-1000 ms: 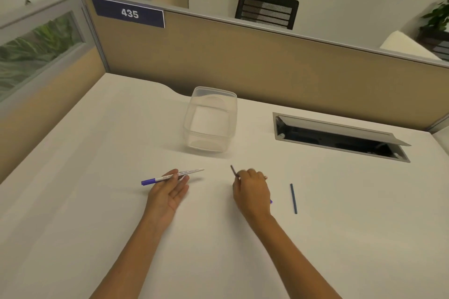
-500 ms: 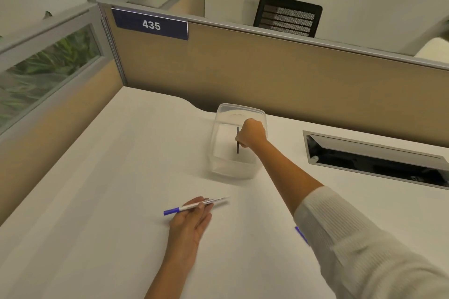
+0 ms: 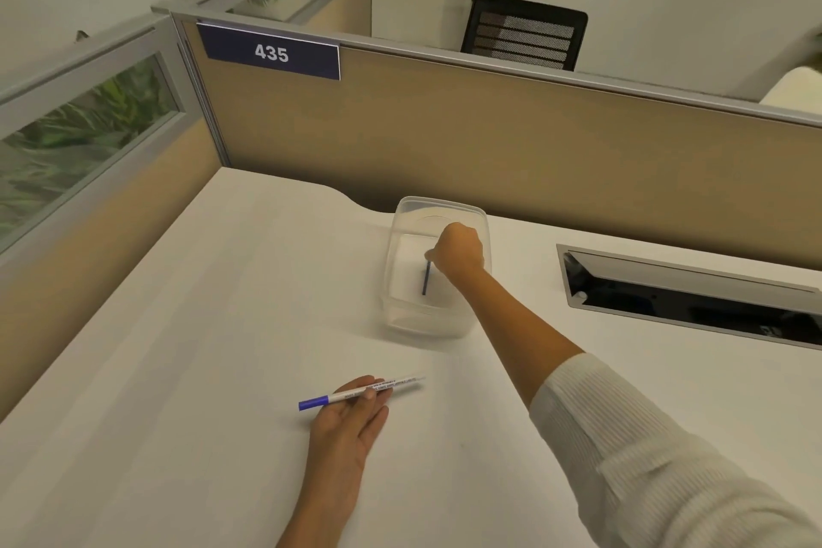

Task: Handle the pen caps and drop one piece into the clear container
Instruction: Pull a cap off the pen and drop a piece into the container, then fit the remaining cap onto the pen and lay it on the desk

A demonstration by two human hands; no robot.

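Observation:
A clear plastic container [image 3: 402,316] stands on the white desk near the back partition. My right hand [image 3: 458,248] is over its open top, fingers closed on the upper end of a thin dark blue piece [image 3: 426,278] that hangs straight down inside the container. Nearer to me, my left hand [image 3: 351,418] lies flat on the desk, its fingertips resting on a white pen [image 3: 362,392] with a blue cap end pointing left. The pen lies on the desk surface.
An open cable hatch [image 3: 685,289] with a metal frame is sunk into the desk to the right of the container. Tan partition walls [image 3: 489,138] close the desk at the back and left. My white sleeve [image 3: 645,458] crosses the lower right.
My right hand picked the thin piece off the desk and carried it from near me to above the container. It now holds the piece slightly lower inside. The left hand stays on the pen.

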